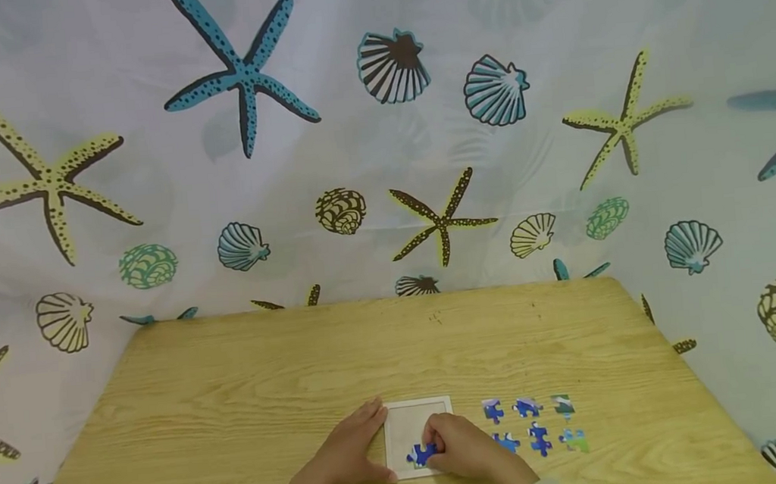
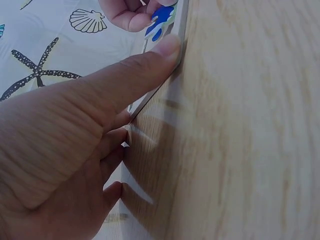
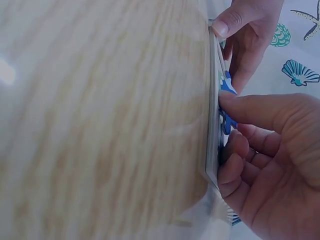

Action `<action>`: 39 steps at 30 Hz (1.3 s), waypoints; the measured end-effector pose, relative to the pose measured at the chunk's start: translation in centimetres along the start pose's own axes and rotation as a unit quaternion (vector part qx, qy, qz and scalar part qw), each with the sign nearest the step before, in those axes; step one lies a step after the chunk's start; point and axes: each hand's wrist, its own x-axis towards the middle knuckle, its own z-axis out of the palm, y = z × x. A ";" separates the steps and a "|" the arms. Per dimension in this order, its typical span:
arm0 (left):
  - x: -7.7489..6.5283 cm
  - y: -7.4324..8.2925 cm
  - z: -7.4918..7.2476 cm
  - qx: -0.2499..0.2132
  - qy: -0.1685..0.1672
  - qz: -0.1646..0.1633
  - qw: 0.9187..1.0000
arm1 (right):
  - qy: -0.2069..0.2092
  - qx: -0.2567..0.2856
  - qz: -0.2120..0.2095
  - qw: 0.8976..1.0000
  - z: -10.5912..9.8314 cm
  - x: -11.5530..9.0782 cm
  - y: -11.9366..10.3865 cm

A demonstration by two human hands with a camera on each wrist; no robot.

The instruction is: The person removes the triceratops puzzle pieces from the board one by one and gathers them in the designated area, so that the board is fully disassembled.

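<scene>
A square puzzle tray (image 1: pixel 417 402) with a white rim lies on the table near its front edge. My left hand (image 1: pixel 350 452) rests along its left side, fingers extended and thumb (image 2: pixel 167 47) at the near corner. Inside the tray's near part, my right hand (image 1: pixel 466 446) pinches a blue jigsaw piece (image 1: pixel 418 456) between thumb and fingers. The right wrist view shows the thumb (image 3: pixel 250 107) across this blue piece, hiding its middle. More jigsaw pieces (image 1: pixel 539 438) lie to the right of the tray, the closest one partly behind the right hand.
The wood-grain table (image 1: pixel 235 391) reaches back to a white curtain (image 1: pixel 326 148) printed with starfish and shells. This curtain also hangs along the left and right sides. The loose pieces form two rough rows, close by the right forearm.
</scene>
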 end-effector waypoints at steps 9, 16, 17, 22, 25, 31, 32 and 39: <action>0.1 0.4 0.3 -0.002 -0.003 0.003 1.000 | 0.024 0.050 0.019 0.998 0.2 -0.8 0.0; 0.3 0.3 0.8 -0.005 -0.010 -0.008 1.000 | 0.052 0.084 0.026 0.995 0.2 -1.3 0.8; 0.3 0.2 0.8 -0.001 -0.009 -0.008 1.000 | 0.053 0.086 0.025 0.995 0.0 -1.5 0.9; 0.4 0.0 1.1 0.007 -0.004 -0.005 1.000 | 0.050 0.108 0.016 0.993 -2.0 -2.9 2.1; 0.4 -0.2 1.0 0.005 0.000 -0.005 1.000 | 0.049 0.113 0.016 0.992 -3.7 -4.5 3.3; 0.5 -0.3 0.9 -0.003 -0.012 -0.009 1.000 | 0.047 0.121 0.043 0.991 -6.2 -8.6 6.1; 0.5 -0.3 0.9 -0.004 -0.013 -0.009 1.000 | 0.046 0.123 0.050 0.990 -6.5 -9.3 6.5; 0.7 -0.4 0.8 0.003 -0.004 0.000 1.000 | 0.031 0.105 0.094 0.990 -7.5 -12.6 8.1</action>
